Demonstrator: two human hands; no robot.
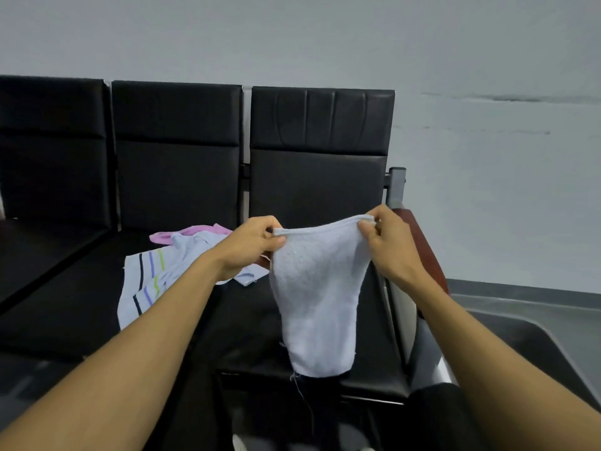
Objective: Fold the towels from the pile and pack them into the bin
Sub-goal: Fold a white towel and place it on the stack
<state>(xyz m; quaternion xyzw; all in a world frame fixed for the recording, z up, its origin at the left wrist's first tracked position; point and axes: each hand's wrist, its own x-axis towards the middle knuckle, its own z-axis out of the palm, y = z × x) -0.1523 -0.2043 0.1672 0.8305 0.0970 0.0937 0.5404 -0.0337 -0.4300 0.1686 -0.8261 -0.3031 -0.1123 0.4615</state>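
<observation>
Hands: left (252, 245) & right (388, 245) pinch white towel (317, 297) top corners.

No text, label, brand, number or sign can be read anywhere in the view.
</observation>
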